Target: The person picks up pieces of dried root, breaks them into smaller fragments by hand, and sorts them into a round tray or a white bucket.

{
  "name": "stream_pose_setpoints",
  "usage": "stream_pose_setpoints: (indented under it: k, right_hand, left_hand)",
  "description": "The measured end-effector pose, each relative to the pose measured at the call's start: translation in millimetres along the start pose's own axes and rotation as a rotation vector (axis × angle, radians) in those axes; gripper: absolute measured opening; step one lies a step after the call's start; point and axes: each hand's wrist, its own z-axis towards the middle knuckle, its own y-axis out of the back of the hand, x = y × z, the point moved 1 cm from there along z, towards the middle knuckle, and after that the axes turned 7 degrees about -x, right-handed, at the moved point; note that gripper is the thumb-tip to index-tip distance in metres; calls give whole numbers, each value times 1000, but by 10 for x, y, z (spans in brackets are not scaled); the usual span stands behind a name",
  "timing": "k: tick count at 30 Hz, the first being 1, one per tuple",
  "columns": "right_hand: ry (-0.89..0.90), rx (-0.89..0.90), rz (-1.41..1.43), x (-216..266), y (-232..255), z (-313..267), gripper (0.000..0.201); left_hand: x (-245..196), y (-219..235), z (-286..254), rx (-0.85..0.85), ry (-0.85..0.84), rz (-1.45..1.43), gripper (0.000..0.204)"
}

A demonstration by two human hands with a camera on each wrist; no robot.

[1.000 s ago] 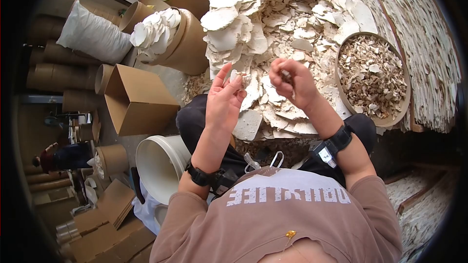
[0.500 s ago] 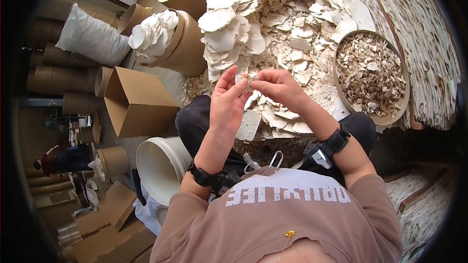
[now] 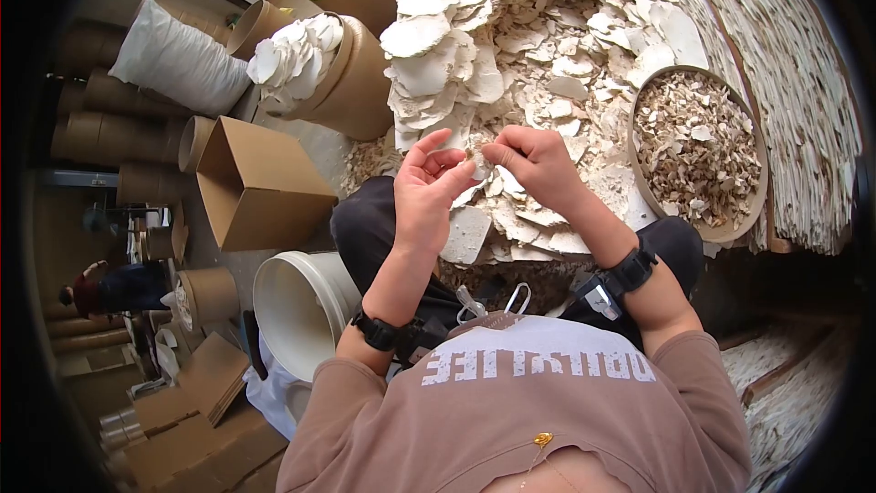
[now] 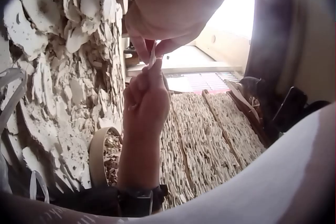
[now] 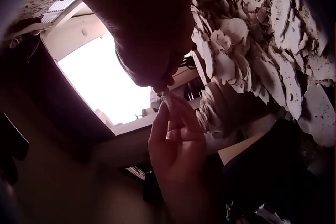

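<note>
A thin, whitish flake (image 3: 479,167) is between my two hands, just over the near part of a pile of white flaky slabs (image 3: 429,64). My left hand (image 3: 424,184) pinches it at thumb and fingertips, the index finger raised. From the other side my right hand (image 3: 540,164) pinches the same piece, its other fingers curled in. In the left wrist view the flake (image 4: 153,55) appears edge-on, with fingertips meeting at both ends. Fingers cover much of it in the right wrist view.
A round tray (image 3: 639,184) of small broken bits stands at the right, beside tightly packed rows of slabs (image 3: 808,119). Leftward are a white bucket (image 3: 285,310), an open cardboard box (image 3: 274,187) and a fibre drum (image 3: 360,82) heaped with slabs. Another person (image 3: 123,290) stands far left.
My right hand came in from the right to meet the left at the flake. Both hands have since shifted slightly right, still joined at the piece.
</note>
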Motion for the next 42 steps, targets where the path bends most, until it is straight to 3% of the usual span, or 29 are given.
stream_pose_setpoints:
  k: [2,6,10,12,15,16,18,22,24,27,30,37,39,40,42]
  right_hand:
    - [193,-154,-179,72,-32,-40,24]
    - [114,-288,-100,30,-75,-54,23]
    - [-31,-258,-10,35,-39,-43,23]
    - [180,-417,-138,4,-59,-37,25]
    - [-88,-485,-8,-155,116,78,22]
    - [-89,-488,-8,-155,188,82,22]
    - [-509,-128,794,-140,238,89,17]
    - [-609,75,888,-52,105,44,13]
    - [-582,94,865,-21,102,28,14]
    - [-394,94,471,6,59,11,18]
    - [-303,100,393,17,90,12,17]
    - [-327,169,377,70,74,1,14]
    - [28,-6,-3,24,32,-19,12]
    - [29,-3,-3,-1,-7,-31,12]
    - [425,-285,-293,16,-81,-67,13]
  left_hand:
    - [15,-3,-2,-6,-26,7,41]
    - [71,-65,2,-15,-68,10,42]
    - [83,-120,39,13,-32,-46,43]
    - [112,-116,55,10,-27,-49,44]
    - [88,-94,41,-13,-101,-23,44]
    - [69,-91,41,-11,-100,-22,44]
    - [23,-83,43,-22,-57,-69,44]
    - [25,-55,65,-8,-40,-70,44]
    - [41,-43,67,32,-99,14,44]
    - [36,-103,27,79,-124,76,43]
    - [28,-155,1,79,-100,91,42]
    - [46,-124,20,12,-186,105,41]
    - [74,-106,44,8,-200,94,40]
    - [89,-111,54,6,-201,92,40]
    - [120,-121,73,-53,-192,77,40]
